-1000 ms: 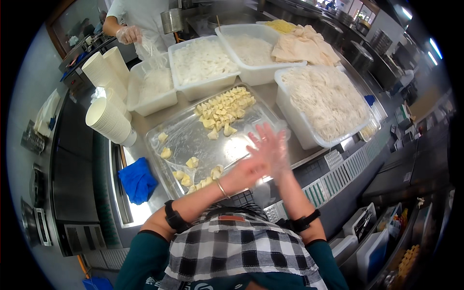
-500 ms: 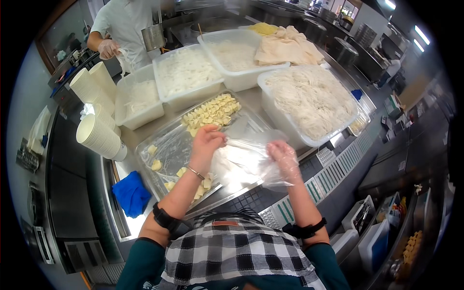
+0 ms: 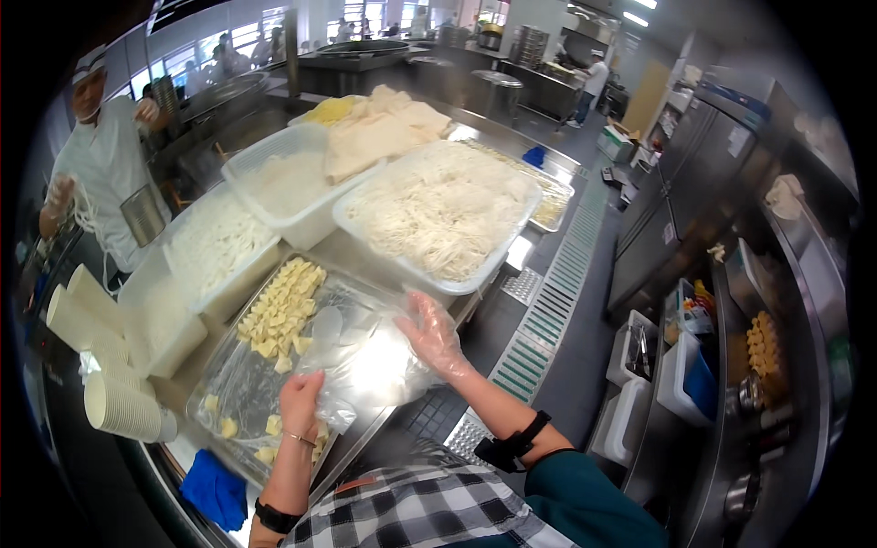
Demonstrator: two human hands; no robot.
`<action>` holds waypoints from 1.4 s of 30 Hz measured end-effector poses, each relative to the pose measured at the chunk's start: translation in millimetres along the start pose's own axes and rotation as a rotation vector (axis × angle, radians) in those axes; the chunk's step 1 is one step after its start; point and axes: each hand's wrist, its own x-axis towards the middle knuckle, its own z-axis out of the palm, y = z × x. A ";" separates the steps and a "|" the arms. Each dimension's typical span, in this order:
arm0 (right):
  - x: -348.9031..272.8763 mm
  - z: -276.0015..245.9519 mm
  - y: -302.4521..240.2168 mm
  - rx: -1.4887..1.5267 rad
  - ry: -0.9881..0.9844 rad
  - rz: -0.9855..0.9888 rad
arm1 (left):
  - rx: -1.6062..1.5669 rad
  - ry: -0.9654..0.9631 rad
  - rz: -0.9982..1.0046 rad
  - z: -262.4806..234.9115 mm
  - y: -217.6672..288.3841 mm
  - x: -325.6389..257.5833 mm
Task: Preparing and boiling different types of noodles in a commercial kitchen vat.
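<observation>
My left hand (image 3: 301, 402), bare with a bracelet at its wrist, is closed on a crumpled edge of thin clear plastic (image 3: 337, 416). Whether this is a bag or a glove I cannot tell. A clear disposable glove covers my right hand (image 3: 432, 336), whose fingers are stretched out beside the shiny plastic. Both hands are over a metal tray (image 3: 206, 384) lined with clear film. Small pale-yellow folded pieces (image 3: 281, 306) lie clustered at the tray's far end, and several loose ones (image 3: 228, 426) lie near its close end.
Beyond the tray stand a white tub of noodles (image 3: 438, 210), another tub (image 3: 224, 242) of white strands and a cloth (image 3: 388, 128). Stacked paper cups (image 3: 123, 406) and a blue cloth (image 3: 215, 489) are at left. A co-worker (image 3: 114, 173) holds noodles. A floor grate (image 3: 553, 301) runs along the right.
The view has swung to the right. My left hand has come lower and closer to me, and my gloved right hand has opened out. The co-worker has raised the noodles.
</observation>
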 end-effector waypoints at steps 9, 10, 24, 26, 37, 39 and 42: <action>-47.1 13.6 -63.2 0.026 -0.731 0.221 | -0.223 -0.201 -0.030 57.7 24.5 -30.3; -45.0 11.5 -62.0 0.025 -0.734 0.217 | -0.132 -0.221 0.009 52.4 29.7 -30.9; -44.1 4.1 -71.9 -0.058 -0.557 0.148 | 0.619 -0.446 0.332 52.9 34.7 -64.8; -46.7 10.2 -70.3 -0.117 -0.585 -0.010 | 0.715 -0.491 0.421 46.1 10.0 -51.1; -65.4 -1.5 -58.3 -0.176 -0.675 -0.291 | -0.782 -0.466 -0.280 73.0 -1.4 -45.5; -62.8 -5.8 -56.7 -0.142 -0.668 -0.250 | -0.794 -0.577 -0.321 77.4 7.3 -50.2; -57.5 -16.1 -57.6 -0.125 -0.732 -0.219 | -0.798 -0.684 -0.369 84.5 11.1 -51.9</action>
